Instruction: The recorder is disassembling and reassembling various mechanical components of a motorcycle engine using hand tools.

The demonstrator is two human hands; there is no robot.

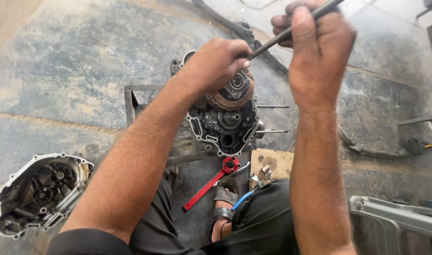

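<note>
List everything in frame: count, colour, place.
engine case: 1, black and silver, centre, on a metal frame
clutch: 1, brown and grey, top of engine case
rod: 1, dark, held in both hands, tip at clutch
engine cover: 1, silver, lower left on floor
red tool: 1, below engine case
wood block: 1, tan, right of red tool
sandal: 1, dark, bottom centre
left hand: on clutch, guiding rod
right hand: gripping rod
</note>
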